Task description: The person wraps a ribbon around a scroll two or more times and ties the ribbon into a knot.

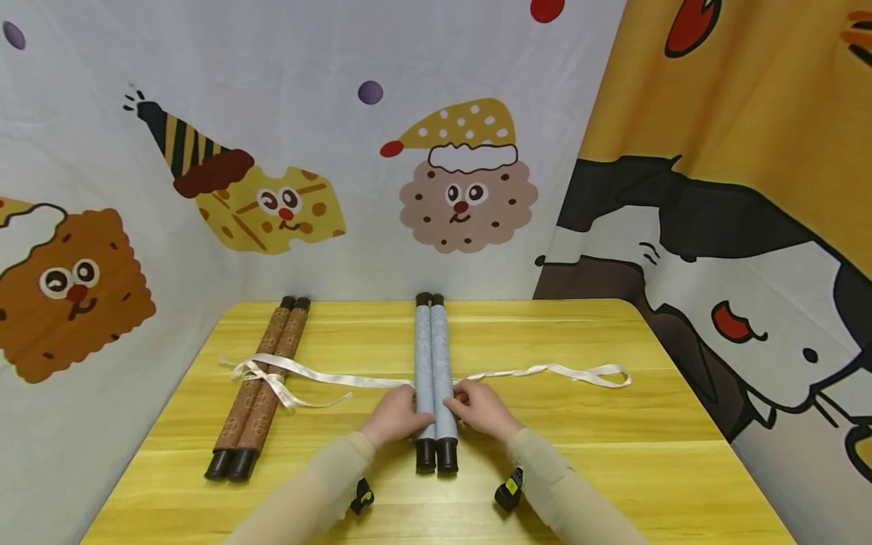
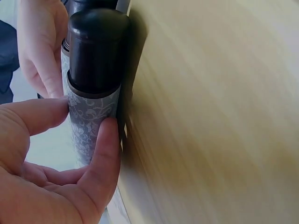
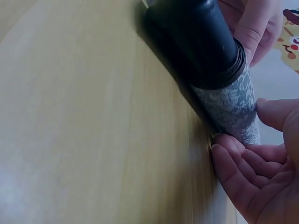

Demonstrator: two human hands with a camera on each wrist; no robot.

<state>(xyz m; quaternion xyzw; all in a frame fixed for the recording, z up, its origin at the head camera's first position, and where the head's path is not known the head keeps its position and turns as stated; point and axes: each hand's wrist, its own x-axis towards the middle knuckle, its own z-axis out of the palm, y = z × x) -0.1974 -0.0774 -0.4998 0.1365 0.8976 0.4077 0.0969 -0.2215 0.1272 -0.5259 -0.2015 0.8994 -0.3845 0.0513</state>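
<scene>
A grey-blue patterned scroll (image 1: 424, 348), rolled from both ends into two side-by-side rolls with dark end knobs, lies lengthwise at the table's middle. My left hand (image 1: 393, 418) pinches the left roll near its front end, thumb on top. On the opposite side, my right hand (image 1: 484, 409) pinches the right roll with thumb and fingers. Both wrist views show the fingertips just behind the black knob (image 2: 98, 51). A white ribbon (image 1: 368, 381) stretches out from both sides of the scroll, its middle hidden there. The ribbon's right end makes a loop (image 1: 613, 372).
To the left lies a brown patterned scroll (image 1: 259, 420), also in two rolls, tied with a white ribbon bow (image 1: 255, 371). The loose ribbon's left end crosses over it. Behind the yellow wooden table (image 1: 579, 469) hangs a cartoon-printed curtain (image 1: 381, 212).
</scene>
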